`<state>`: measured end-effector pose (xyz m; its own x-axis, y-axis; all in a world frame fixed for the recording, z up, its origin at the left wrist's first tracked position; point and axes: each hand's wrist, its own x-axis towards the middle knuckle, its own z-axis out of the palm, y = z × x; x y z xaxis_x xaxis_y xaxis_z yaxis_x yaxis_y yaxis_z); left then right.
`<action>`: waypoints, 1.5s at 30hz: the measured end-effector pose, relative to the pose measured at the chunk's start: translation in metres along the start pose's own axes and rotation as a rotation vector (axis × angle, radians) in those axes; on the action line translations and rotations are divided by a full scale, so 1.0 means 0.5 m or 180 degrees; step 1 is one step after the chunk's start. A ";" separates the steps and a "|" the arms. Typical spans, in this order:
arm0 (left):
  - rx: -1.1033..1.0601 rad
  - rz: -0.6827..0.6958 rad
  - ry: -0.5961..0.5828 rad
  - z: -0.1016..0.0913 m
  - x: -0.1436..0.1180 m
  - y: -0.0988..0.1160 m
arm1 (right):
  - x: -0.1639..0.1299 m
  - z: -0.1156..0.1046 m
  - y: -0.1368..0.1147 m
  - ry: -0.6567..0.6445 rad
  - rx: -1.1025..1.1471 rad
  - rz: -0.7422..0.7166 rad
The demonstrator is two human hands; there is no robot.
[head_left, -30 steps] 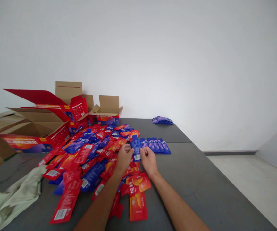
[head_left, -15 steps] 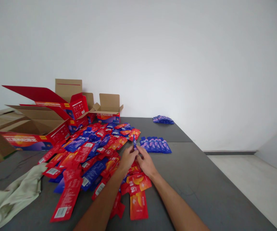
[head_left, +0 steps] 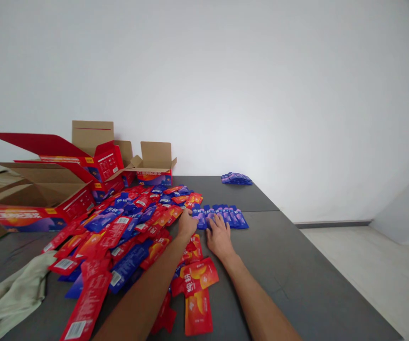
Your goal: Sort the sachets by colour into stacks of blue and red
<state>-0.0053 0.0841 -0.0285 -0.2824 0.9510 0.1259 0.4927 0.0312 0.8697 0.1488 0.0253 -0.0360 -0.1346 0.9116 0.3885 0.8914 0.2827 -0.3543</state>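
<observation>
Blue sachets (head_left: pixel 222 216) lie in an overlapping row on the grey table (head_left: pixel 289 265), right of the mixed red-and-blue pile (head_left: pixel 129 227); my left hand (head_left: pixel 186 225) and right hand (head_left: pixel 218 235) rest flat on the row's near end, fingers spread, pinching nothing

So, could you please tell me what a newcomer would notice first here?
First, the heap of red and blue packets spilling across the grey table. Next, the left hand and right hand pressing on a neat row of blue packets at its edge. Open red boxes stand far left.
</observation>
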 end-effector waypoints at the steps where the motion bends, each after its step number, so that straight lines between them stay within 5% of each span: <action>1: 0.0155 0.0008 -0.0013 0.007 0.002 0.001 | -0.001 0.001 0.004 -0.0068 -0.0060 0.0031; 11: 0.1681 0.0678 -0.0489 0.023 -0.005 0.024 | -0.009 0.006 0.004 -0.0339 -0.0197 0.0109; 20: 0.2159 0.0875 -0.0535 0.016 -0.035 0.038 | -0.009 -0.005 -0.014 -0.0253 -0.0263 0.0221; 37: 0.2772 0.0568 0.0145 -0.175 -0.160 0.013 | -0.037 -0.020 -0.094 -0.0327 0.0341 -0.0635; 45: 0.3037 0.0262 0.0354 -0.261 -0.207 -0.011 | -0.030 -0.044 -0.123 -0.0581 -0.0045 -0.0621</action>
<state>-0.0863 -0.0546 0.0158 -0.2694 0.9283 0.2563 0.9623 0.2495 0.1081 0.1055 -0.0123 -0.0014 -0.3792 0.8794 0.2880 0.8467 0.4553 -0.2753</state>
